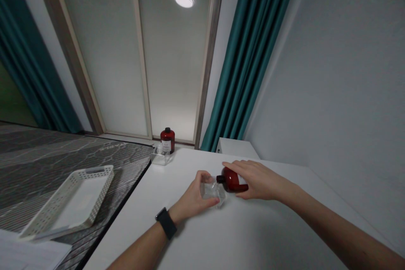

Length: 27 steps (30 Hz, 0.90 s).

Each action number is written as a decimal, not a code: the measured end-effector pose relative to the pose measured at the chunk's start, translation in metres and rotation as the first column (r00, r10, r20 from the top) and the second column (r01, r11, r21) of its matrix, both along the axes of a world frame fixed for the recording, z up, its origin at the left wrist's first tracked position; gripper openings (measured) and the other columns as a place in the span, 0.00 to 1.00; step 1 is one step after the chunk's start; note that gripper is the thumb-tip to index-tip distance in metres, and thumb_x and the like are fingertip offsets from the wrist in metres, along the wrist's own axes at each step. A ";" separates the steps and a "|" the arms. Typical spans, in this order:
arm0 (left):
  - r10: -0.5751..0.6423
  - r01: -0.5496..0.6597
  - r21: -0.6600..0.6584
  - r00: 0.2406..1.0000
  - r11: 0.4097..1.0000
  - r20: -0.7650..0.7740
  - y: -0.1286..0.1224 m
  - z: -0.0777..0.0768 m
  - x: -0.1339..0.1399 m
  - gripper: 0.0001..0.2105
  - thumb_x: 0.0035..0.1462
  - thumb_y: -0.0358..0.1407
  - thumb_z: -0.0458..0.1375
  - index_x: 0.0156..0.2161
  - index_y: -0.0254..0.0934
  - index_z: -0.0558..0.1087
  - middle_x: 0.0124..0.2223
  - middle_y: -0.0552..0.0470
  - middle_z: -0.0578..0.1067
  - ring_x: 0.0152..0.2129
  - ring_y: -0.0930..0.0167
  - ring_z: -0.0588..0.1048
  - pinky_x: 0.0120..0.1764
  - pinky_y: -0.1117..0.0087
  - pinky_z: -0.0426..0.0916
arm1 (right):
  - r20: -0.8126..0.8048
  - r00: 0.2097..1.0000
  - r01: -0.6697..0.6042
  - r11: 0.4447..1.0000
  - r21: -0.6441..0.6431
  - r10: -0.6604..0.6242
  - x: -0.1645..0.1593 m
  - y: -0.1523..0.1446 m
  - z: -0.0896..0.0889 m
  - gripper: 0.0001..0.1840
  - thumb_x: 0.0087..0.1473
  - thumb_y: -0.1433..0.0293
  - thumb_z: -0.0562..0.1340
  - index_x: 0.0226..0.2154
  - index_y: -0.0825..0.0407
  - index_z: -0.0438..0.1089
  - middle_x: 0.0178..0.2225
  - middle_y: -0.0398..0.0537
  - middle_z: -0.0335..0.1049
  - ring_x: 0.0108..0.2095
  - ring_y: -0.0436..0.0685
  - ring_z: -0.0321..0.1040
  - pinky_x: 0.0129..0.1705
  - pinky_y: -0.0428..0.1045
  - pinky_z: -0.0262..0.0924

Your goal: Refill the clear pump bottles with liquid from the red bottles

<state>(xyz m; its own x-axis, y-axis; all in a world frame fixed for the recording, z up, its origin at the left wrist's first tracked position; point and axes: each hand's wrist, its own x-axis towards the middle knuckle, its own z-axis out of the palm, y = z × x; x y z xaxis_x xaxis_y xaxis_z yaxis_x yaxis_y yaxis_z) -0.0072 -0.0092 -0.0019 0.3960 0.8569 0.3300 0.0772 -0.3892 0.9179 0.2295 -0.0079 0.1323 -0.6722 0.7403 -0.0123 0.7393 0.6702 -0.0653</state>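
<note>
over the white surface (202, 240), the left hand (193, 198) holds the clear container (209, 190) between curled fingers, the right hand (259, 180) has its fingers wrapped around the dark red bottle (232, 180), whose black top (220, 179) points at the container, so tilting seems the present step, calling next for steady aim.

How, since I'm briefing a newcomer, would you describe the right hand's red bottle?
Over the white table, the left hand holds a clear container. Beside it, the right hand holds the red bottle, black cap toward that container. Unlike the upright red bottle at the far edge, this one is tipped sideways.
</note>
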 end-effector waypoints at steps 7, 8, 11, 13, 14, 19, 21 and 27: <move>0.001 -0.001 -0.004 1.000 1.000 0.001 0.000 0.002 0.001 0.27 0.49 0.37 0.68 0.50 0.39 0.59 0.49 0.45 0.69 0.49 0.60 0.68 0.55 0.56 0.61 | 0.014 1.000 0.006 1.000 0.012 -0.006 0.000 0.000 -0.001 0.44 0.49 0.62 0.68 0.65 0.51 0.56 0.55 0.58 0.70 0.53 0.72 0.69 0.55 0.63 0.61; 0.001 -0.001 -0.006 1.000 1.000 0.002 0.000 0.003 0.002 0.27 0.49 0.37 0.68 0.50 0.39 0.59 0.49 0.45 0.69 0.49 0.60 0.68 0.55 0.56 0.61 | 0.017 1.000 0.004 1.000 0.013 -0.005 0.000 0.001 -0.001 0.44 0.49 0.62 0.68 0.65 0.51 0.56 0.55 0.58 0.70 0.53 0.72 0.69 0.55 0.63 0.61; 0.004 -0.004 -0.009 1.000 1.000 0.006 -0.001 0.004 0.002 0.27 0.49 0.37 0.68 0.50 0.39 0.59 0.49 0.46 0.69 0.49 0.61 0.68 0.55 0.56 0.61 | 0.015 1.000 -0.005 1.000 0.017 0.005 0.001 0.002 -0.002 0.44 0.49 0.62 0.68 0.66 0.50 0.55 0.55 0.58 0.71 0.52 0.71 0.69 0.55 0.63 0.61; 0.006 -0.006 -0.022 1.000 1.000 0.005 -0.002 0.005 0.002 0.27 0.48 0.35 0.68 0.50 0.39 0.59 0.49 0.46 0.69 0.50 0.61 0.68 0.55 0.56 0.61 | 0.013 1.000 -0.010 1.000 0.017 0.010 0.001 0.002 -0.002 0.44 0.49 0.61 0.68 0.65 0.50 0.55 0.54 0.58 0.71 0.52 0.71 0.69 0.55 0.63 0.61; 0.007 -0.007 -0.030 1.000 1.000 0.004 -0.002 0.006 0.002 0.27 0.48 0.35 0.68 0.50 0.39 0.59 0.49 0.45 0.69 0.50 0.61 0.68 0.55 0.55 0.61 | 0.012 1.000 -0.010 1.000 0.018 0.010 0.001 0.002 -0.002 0.44 0.49 0.61 0.68 0.65 0.50 0.56 0.54 0.57 0.71 0.52 0.71 0.69 0.55 0.63 0.61; 0.007 -0.007 -0.030 1.000 1.000 0.000 -0.003 0.008 0.001 0.28 0.49 0.37 0.68 0.50 0.38 0.59 0.49 0.45 0.68 0.49 0.61 0.68 0.54 0.55 0.61 | 0.012 1.000 -0.003 1.000 0.020 0.002 0.000 0.001 -0.001 0.43 0.49 0.62 0.68 0.65 0.50 0.56 0.55 0.58 0.70 0.52 0.71 0.69 0.54 0.63 0.62; 0.004 -0.004 -0.025 1.000 1.000 0.000 -0.003 0.007 0.001 0.28 0.49 0.37 0.68 0.50 0.38 0.59 0.49 0.45 0.68 0.49 0.61 0.68 0.54 0.56 0.61 | 0.007 1.000 -0.002 1.000 0.019 0.001 0.000 0.001 -0.001 0.43 0.49 0.62 0.68 0.65 0.49 0.56 0.55 0.57 0.71 0.52 0.71 0.69 0.54 0.63 0.62; 0.007 -0.007 -0.020 1.000 1.000 -0.002 -0.003 0.007 0.000 0.27 0.49 0.39 0.68 0.50 0.39 0.59 0.49 0.46 0.68 0.49 0.60 0.68 0.54 0.56 0.61 | -0.006 1.000 -0.013 1.000 0.018 0.013 0.001 0.001 -0.001 0.43 0.49 0.62 0.68 0.65 0.49 0.56 0.55 0.57 0.71 0.52 0.71 0.69 0.55 0.64 0.61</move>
